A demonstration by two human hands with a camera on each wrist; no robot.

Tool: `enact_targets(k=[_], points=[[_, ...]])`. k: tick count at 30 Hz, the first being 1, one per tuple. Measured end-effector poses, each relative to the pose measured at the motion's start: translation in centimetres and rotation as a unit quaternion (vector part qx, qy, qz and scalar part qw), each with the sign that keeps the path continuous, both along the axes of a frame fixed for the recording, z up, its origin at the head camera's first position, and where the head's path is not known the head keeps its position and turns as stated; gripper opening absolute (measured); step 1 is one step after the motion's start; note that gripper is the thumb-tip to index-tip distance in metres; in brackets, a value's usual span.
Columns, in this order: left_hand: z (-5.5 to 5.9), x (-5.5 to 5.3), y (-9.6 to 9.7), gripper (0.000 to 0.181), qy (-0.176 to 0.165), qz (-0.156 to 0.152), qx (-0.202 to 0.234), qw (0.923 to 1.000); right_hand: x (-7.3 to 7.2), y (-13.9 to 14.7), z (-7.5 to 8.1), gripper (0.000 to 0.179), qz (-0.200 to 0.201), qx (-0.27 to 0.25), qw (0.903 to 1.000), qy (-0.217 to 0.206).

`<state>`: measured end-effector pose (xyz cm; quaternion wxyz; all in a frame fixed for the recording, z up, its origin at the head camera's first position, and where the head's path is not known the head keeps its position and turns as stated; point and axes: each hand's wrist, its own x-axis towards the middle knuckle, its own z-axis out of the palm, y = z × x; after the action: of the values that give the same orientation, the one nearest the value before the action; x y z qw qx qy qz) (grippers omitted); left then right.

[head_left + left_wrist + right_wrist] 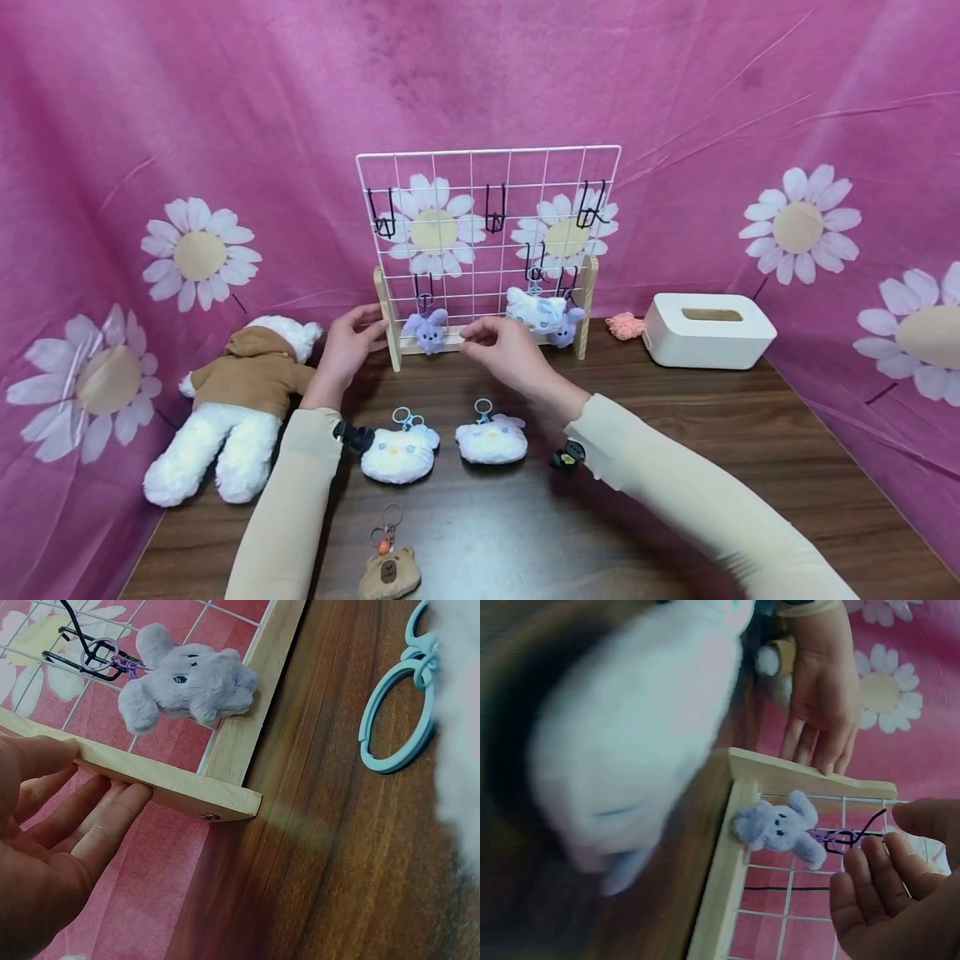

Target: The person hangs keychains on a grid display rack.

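Note:
A white wire grid rack [471,152] on a wooden stand holds several black hooks [495,212]. A purple bunny plush keychain [427,332] hangs from its lower left hook. My left hand [351,346] touches the outer side of the stand's left wooden post [180,780], fingers mostly straight. My right hand [510,354] is in front of the rack, right of that bunny, fingers loosely bent with nothing between them. Beyond it hang a white cat-face plush keychain [534,312] and another purple bunny [566,329]. Two white cat-face plush keychains, left [399,458] and right [491,442], lie between my forearms.
A brown capybara plush keychain [390,575] lies at the table's near side. A white plush bear in a brown hoodie [243,375] lies at left. At right are a white tissue box [708,342] and a coral-pink fuzzy item [625,326]. Pink floral cloth [480,75] surrounds the table.

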<state>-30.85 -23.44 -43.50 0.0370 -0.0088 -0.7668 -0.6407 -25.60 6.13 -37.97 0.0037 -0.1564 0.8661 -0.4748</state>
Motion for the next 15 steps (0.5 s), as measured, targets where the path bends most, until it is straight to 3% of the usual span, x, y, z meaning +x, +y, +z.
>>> enact_targets(k=[10,15], points=[[0.3,0.1,0.1,0.047,-0.001,-0.001,0.002,1.0000,0.6,2.8,-4.0,0.030,0.060,0.090,0.9922,-0.061],[0.1,0.2,0.0,0.048,-0.004,-0.001,0.002,1.0000,0.4,3.2,-6.2,0.025,0.070,0.105,0.9869,-0.101]])
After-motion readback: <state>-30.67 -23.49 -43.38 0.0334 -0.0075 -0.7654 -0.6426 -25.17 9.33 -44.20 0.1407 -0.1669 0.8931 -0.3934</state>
